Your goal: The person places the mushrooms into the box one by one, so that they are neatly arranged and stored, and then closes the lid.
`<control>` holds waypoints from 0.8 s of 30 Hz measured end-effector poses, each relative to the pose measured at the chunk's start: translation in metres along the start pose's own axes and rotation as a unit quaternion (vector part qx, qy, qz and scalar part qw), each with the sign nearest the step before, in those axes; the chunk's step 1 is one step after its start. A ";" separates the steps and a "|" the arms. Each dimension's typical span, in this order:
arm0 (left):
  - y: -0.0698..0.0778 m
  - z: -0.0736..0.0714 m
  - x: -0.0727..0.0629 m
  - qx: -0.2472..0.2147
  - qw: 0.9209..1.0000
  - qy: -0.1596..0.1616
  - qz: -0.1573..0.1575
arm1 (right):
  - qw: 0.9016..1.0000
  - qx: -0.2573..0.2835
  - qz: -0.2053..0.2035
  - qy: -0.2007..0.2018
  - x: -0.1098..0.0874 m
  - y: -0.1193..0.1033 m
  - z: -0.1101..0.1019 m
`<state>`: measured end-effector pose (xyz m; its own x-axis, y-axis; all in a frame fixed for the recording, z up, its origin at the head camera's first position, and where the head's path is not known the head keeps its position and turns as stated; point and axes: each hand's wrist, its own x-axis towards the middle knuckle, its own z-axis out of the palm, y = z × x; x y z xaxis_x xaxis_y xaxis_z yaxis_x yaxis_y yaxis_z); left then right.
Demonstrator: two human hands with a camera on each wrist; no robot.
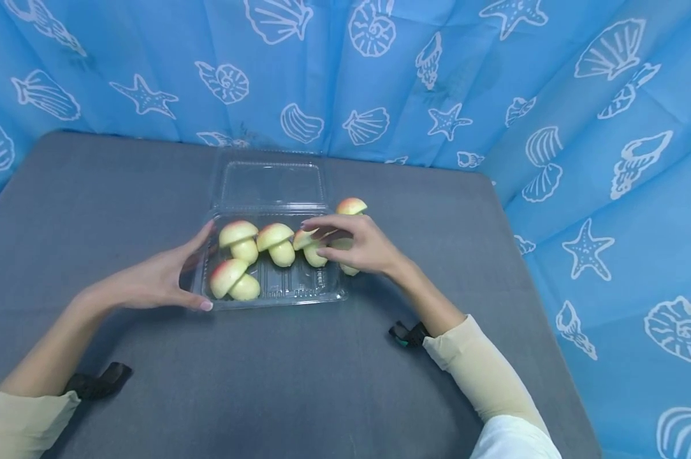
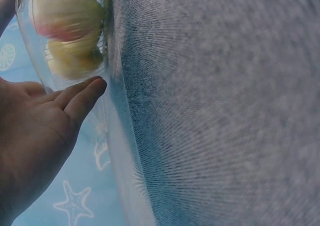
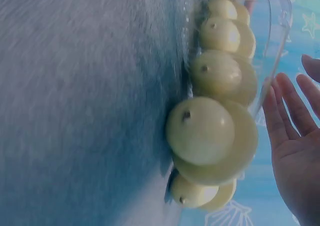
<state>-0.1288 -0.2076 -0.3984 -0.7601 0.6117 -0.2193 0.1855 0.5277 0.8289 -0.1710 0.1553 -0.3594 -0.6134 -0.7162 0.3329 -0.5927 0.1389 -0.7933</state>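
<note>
Left hand (image 1: 159, 277): fingers spread at clear tray (image 1: 299, 282); right hand (image 1: 361, 243): fingers apart over mushroom shapes (image 1: 313, 256), contact unclear.

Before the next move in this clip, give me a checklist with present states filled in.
1. Lid laid back, open: ok.
2. Left hand at the container's left end: ok; firmness of hold: cannot tell.
3. Right hand empty: ok; fingers look straight by the container's rim.
4. Room left inside: ok; the front right is bare, with four mushroom-shaped pieces elsewhere.
5. All pieces inside: not ok; a nearer piece and a farther piece lie outside, to the right.
</note>
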 end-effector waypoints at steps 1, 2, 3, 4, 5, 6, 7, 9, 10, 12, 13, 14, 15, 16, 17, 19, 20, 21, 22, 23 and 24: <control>0.000 0.000 0.000 0.002 1.000 0.000 0.001 | 1.000 -0.005 0.004 0.007 -0.002 -0.005 -0.001; 0.000 0.001 0.000 0.003 1.000 0.000 0.003 | 1.000 -0.008 0.005 0.013 -0.003 -0.010 -0.003; -0.001 0.001 0.000 0.003 1.000 0.000 0.003 | 1.000 -0.013 0.008 0.017 -0.005 -0.011 -0.004; -0.001 0.001 0.000 0.003 1.000 0.001 0.003 | 1.000 -0.020 0.011 0.021 -0.006 -0.012 -0.006; -0.001 0.002 0.000 0.004 1.000 0.001 0.003 | 0.999 -0.025 0.011 0.027 -0.009 -0.013 -0.008; 0.000 0.002 0.000 0.004 1.000 0.002 0.003 | 0.999 -0.034 0.013 0.031 -0.011 -0.013 -0.010; 0.000 0.002 0.000 0.003 1.000 0.002 0.003 | 0.998 -0.042 0.015 0.035 -0.013 -0.013 -0.012; 0.000 0.002 0.000 0.004 1.000 0.002 0.001 | 0.998 -0.052 0.016 0.044 -0.017 -0.011 -0.016; 0.001 0.002 0.000 0.006 1.000 0.003 0.000 | 0.997 -0.057 0.016 0.048 -0.019 -0.011 -0.017; 0.001 0.001 0.000 0.012 1.000 0.004 -0.001 | 0.996 -0.064 0.020 0.057 -0.023 -0.010 -0.020; 0.002 0.001 -0.001 0.013 1.000 0.004 -0.001 | 0.996 -0.067 0.022 0.060 -0.024 -0.010 -0.022; 0.002 0.001 -0.001 0.016 1.000 0.006 -0.001 | 0.995 -0.070 0.026 0.063 -0.026 -0.010 -0.023; 0.002 0.001 -0.001 0.017 1.000 0.006 -0.001 | 0.995 -0.072 0.029 0.065 -0.027 -0.009 -0.024; 0.002 0.000 -0.001 0.019 1.000 0.007 -0.001 | 0.995 -0.074 0.032 0.066 -0.028 -0.009 -0.025; 0.002 0.000 -0.002 0.019 1.000 0.007 -0.001 | 0.994 -0.075 0.035 0.066 -0.030 -0.008 -0.026; 0.003 0.000 -0.002 0.020 1.000 0.008 -0.002 | 0.994 -0.075 0.039 0.067 -0.032 -0.007 -0.027; 0.003 0.000 -0.002 0.021 1.000 0.009 -0.003 | 0.994 -0.074 0.040 0.068 -0.034 -0.006 -0.028; 0.003 -0.001 -0.002 0.021 1.000 0.008 -0.003 | 0.994 -0.071 0.040 0.070 -0.035 -0.005 -0.028; 0.003 -0.001 -0.002 0.022 1.000 0.008 -0.003 | 0.994 -0.069 0.041 0.071 -0.037 -0.004 -0.029; 0.002 -0.002 -0.001 0.023 1.000 0.008 -0.002 | 0.994 -0.068 0.043 0.073 -0.038 -0.002 -0.029; 0.002 -0.002 -0.001 0.023 1.000 0.007 -0.001 | 0.994 -0.067 0.044 0.076 -0.040 0.001 -0.029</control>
<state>-0.1289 -0.2081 -0.3952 -0.7686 0.6033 -0.2129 0.2124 0.5546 0.8045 -0.1623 0.2043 -0.3590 -0.7315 -0.5867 0.3473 -0.5913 0.2925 -0.7515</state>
